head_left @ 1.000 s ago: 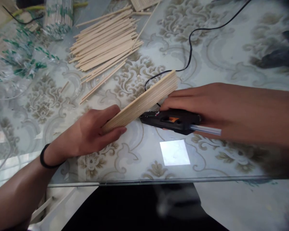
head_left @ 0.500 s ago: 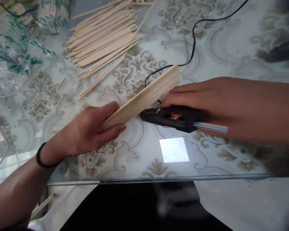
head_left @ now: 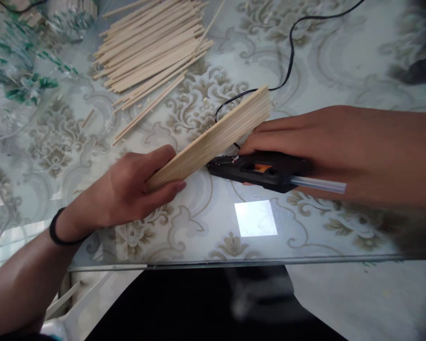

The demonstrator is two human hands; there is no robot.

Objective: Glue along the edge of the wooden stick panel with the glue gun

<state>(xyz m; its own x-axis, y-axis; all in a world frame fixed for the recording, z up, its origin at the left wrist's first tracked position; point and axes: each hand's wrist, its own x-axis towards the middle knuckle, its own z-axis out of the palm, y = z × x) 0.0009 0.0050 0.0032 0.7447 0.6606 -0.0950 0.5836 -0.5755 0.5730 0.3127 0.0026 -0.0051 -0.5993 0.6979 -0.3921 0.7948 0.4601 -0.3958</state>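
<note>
While a flat panel of wooden sticks point(head_left: 213, 142) is pinched at its lower end between the thumb and fingers of the left hand point(head_left: 133, 184), a black glue gun point(head_left: 280, 174) is grasped by the right hand point(head_left: 315, 137). The panel is slanted above the patterned tabletop point(head_left: 206, 246), close to the nozzle; whether they touch cannot be told. Loose sticks point(head_left: 152, 52) are heaped beyond.
</note>
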